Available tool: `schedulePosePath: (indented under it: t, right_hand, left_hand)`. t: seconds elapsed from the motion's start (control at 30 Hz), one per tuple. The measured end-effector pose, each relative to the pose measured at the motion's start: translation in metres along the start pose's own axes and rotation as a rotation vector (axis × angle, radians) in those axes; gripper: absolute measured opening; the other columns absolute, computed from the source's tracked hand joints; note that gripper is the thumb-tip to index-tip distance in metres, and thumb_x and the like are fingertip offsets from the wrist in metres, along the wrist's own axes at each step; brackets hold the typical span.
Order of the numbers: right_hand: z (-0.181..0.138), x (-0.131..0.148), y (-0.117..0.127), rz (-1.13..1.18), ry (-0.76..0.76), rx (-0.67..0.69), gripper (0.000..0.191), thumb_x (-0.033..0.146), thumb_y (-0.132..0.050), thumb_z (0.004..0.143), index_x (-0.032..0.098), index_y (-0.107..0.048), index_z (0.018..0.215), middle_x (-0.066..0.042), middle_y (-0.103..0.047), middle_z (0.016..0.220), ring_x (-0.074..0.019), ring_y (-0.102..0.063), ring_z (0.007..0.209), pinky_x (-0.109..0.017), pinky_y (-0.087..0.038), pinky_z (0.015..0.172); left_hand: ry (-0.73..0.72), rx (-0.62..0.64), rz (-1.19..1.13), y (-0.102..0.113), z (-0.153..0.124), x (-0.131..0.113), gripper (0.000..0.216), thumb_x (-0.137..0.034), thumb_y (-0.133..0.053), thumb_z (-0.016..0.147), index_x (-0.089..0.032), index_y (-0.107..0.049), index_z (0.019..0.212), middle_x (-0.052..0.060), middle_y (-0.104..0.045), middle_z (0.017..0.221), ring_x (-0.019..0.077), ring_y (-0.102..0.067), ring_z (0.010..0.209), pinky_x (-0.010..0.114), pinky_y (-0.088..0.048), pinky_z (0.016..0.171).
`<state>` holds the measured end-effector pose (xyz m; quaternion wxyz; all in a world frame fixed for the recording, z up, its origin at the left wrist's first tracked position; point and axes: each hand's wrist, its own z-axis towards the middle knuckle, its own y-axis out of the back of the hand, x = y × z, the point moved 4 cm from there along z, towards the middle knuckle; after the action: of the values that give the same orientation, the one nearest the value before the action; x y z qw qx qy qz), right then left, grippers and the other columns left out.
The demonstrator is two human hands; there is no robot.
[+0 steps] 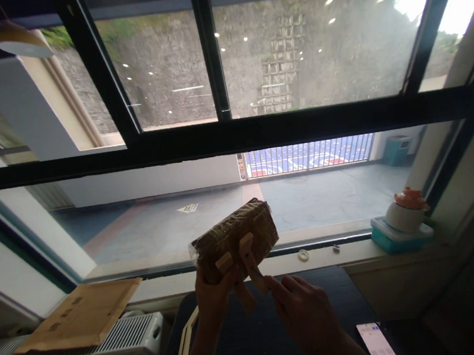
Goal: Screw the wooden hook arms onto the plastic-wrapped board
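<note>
A brown parcel-like box (230,232) wrapped in shiny clear tape is held up, tilted, above the dark table. My left hand (214,295) is closed around its lower left side, thumb in front. Across the near face stands an angled tan piece (250,258) that looks wooden, with small dark holes. My right hand (301,306) pinches the lower end of this piece. A shorter tan block (224,263) sits beside it against the box, and a tan strip (244,298) hangs below. Whether these pieces are joined is hard to tell in the dim light.
A long tan loop-shaped piece (188,336) lies on the dark table (263,344) at left; a phone (378,344) is at right. On the sill are a tape roll (303,256) and a teal box (402,234) under a pot. Flat cardboard (79,312) covers the radiator (130,331).
</note>
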<state>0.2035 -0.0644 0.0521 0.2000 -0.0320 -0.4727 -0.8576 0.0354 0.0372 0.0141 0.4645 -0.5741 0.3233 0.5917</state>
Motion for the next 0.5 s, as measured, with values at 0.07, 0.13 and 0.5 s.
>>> schedulePosePath:
  t: [0.07, 0.13, 0.5]
  right_hand:
    - [0.0, 0.0, -0.002, 0.015, -0.009, 0.01, 0.032, 0.01, -0.047, 0.083, 0.023, -0.061, 0.108, -0.002, -0.065, 0.071, -0.0132, -0.061, 0.065, -0.02, -0.038, 0.054]
    - [-0.001, -0.001, -0.004, 0.113, -0.064, 0.024, 0.029, 0.012, -0.046, 0.085, 0.023, -0.062, 0.107, -0.002, -0.067, 0.075, -0.013, -0.061, 0.068, -0.02, -0.04, 0.058]
    - [-0.004, -0.016, -0.012, 0.497, -0.354, 0.16, 0.031, 0.02, -0.046, 0.084, 0.024, -0.062, 0.11, -0.001, -0.07, 0.079, -0.0128, -0.061, 0.064, -0.02, -0.041, 0.056]
  left_hand:
    - [0.0, 0.018, -0.008, 0.0, 0.001, 0.0, 0.061, -0.028, -0.079, 0.045, -0.016, -0.059, 0.101, 0.004, -0.07, 0.084, 0.0214, -0.066, 0.076, 0.027, -0.055, 0.06]
    - [-0.006, 0.03, 0.01, 0.001, 0.002, -0.001, 0.061, -0.028, -0.079, 0.045, -0.016, -0.059, 0.101, 0.004, -0.07, 0.084, 0.0215, -0.067, 0.076, 0.028, -0.055, 0.06]
    - [-0.038, 0.024, 0.126, 0.005, 0.0, -0.003, 0.058, -0.03, -0.079, 0.044, -0.015, -0.06, 0.097, 0.004, -0.07, 0.083, 0.0215, -0.066, 0.075, 0.025, -0.054, 0.056]
